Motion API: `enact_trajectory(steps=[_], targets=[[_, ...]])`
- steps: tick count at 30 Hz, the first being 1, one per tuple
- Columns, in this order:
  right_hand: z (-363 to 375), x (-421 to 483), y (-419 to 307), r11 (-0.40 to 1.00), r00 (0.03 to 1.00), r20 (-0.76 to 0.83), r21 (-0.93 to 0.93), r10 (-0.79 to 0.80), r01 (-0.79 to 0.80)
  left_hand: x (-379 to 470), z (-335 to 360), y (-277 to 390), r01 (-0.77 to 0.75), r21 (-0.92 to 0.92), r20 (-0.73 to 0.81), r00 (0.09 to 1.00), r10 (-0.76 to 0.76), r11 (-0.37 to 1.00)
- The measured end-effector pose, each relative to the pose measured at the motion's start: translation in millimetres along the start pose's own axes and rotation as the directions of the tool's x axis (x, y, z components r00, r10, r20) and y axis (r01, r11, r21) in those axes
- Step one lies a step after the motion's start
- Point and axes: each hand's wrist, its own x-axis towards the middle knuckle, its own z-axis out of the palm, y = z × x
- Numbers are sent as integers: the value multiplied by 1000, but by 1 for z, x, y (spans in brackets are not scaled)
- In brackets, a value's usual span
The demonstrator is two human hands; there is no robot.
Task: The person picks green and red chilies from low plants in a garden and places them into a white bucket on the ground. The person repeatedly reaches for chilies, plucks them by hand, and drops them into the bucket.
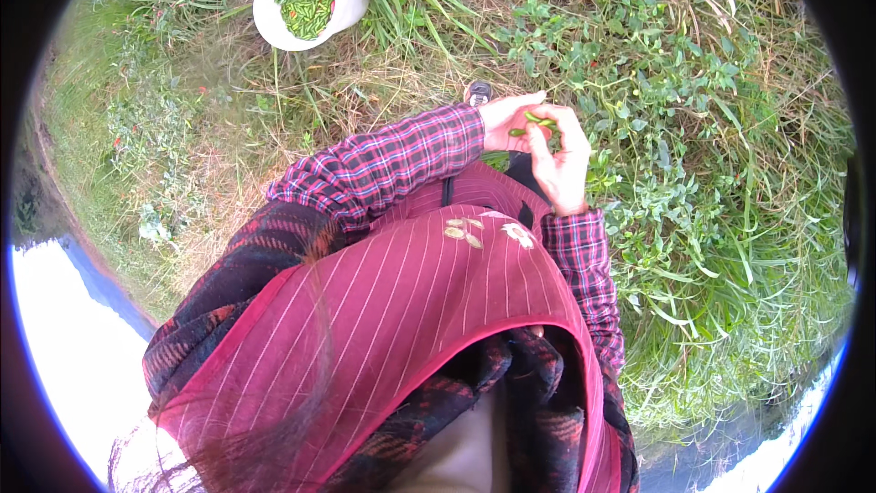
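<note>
My left hand (505, 122) is cupped, its palm facing my right hand. Close against it, my right hand (564, 154) has its thumb and fingers curled around several green chili peppers (540, 121). One end of the peppers reaches over the left palm; whether that palm bears any of their weight is hidden. Both hands are in front of my body, beside leafy chili plants (633, 113) on the right.
A white bucket (352, 3) holding many green and a few red chilies stands in the grass at upper left. Dry grass (410, 89) covers the ground ahead. A shoe (479, 92) shows beyond my left wrist. A maroon striped apron (410, 274) hangs over my front.
</note>
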Motion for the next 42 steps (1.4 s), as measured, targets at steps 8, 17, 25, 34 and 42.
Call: enact_trajectory(steps=[8, 17, 25, 34, 42], targets=[[61, 66, -29, 970, 971, 84, -75, -223, 229, -36, -68, 53, -134, -158, 132, 979, 155, 978], [130, 131, -236, 838, 442, 849, 449, -291, -311, -61, -172, 121, -341, 126, 135, 936, 325, 931], [174, 148, -261, 782, 177, 802, 596, -571, -182, -45, -192, 115, -334, 161, 97, 942, 322, 929], [109, 271, -67, 950, 728, 682, -266, 65, 165, 3, -198, 123, -474, 10, -81, 877, 473, 881], [132, 310, 215, 455, 608, 554, -827, 568, 328, 65, -208, 155, -501, 79, -167, 846, 507, 862]])
